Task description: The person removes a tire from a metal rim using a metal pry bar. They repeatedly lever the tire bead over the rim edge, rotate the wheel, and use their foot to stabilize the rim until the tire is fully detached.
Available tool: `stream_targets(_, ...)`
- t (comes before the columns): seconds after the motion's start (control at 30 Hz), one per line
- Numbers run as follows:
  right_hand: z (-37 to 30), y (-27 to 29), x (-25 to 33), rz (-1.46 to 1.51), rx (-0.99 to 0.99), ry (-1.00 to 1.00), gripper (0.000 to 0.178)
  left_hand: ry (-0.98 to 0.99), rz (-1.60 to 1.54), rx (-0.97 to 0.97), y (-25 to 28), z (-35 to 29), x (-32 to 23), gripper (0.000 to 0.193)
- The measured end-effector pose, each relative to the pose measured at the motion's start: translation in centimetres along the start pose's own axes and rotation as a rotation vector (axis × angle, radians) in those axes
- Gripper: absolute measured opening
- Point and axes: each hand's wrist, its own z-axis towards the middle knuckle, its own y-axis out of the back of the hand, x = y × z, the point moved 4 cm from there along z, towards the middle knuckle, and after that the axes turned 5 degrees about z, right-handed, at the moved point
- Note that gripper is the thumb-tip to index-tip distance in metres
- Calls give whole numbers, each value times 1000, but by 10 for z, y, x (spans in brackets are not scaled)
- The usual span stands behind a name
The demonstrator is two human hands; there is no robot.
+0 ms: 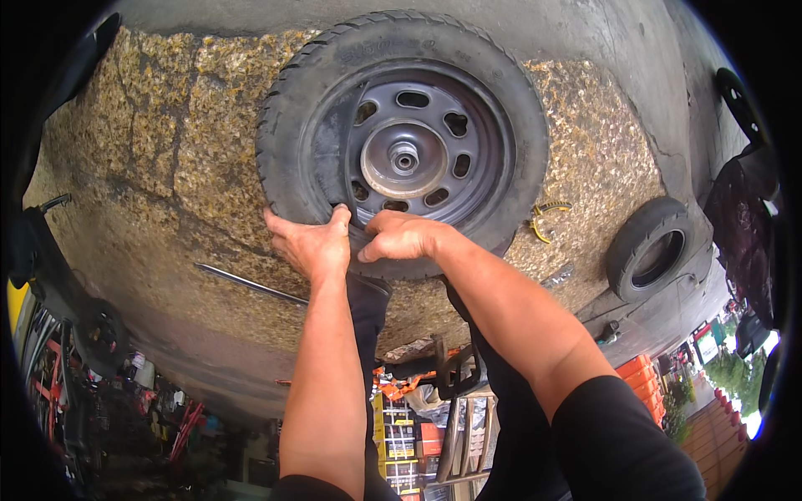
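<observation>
Fingers of the left hand [313,249] spread over the near edge of the big tyre [291,150]; those of the right hand [403,235] curl beside them, grip unclear. One wheel [407,159] sits inside it on the floor [217,150]. Nearby lie one smaller tyre [625,263], one metal bar [251,284], one yellow tool [555,206].

Two black treaded rubber tyres [528,150] [625,250] lie here, plus one grey metal wheel [404,160]. Two bare hands [313,246] [401,235], one slim silver bar [251,284], one yellow-and-black tool [555,205] show.
</observation>
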Motion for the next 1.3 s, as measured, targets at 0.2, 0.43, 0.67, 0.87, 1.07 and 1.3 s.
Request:
stream_targets(0.2,0,5,0,-61,-62,36,44,-48,4,-43,-3,4,2,119)
stream_targets(0.43,-14,-14,-2,-175,-371,130,36,-52,24,-51,0,3,3,119)
stream_targets(0.67,-3,-5,-7,170,-554,182,18,-45,-28,-24,2,3,1,119)
stream_targets(0.87,16,1,6,151,-369,162,23,-24,17,-21,10,-3,-4,118)
stream_targets(1.07,7,5,5,182,29,159,59,10,-21,-33,12,-10,-5,114)
stream_targets(1.3,32,-3,9,31,177,129,64,-41,-71,-35,4,-4,12,112)
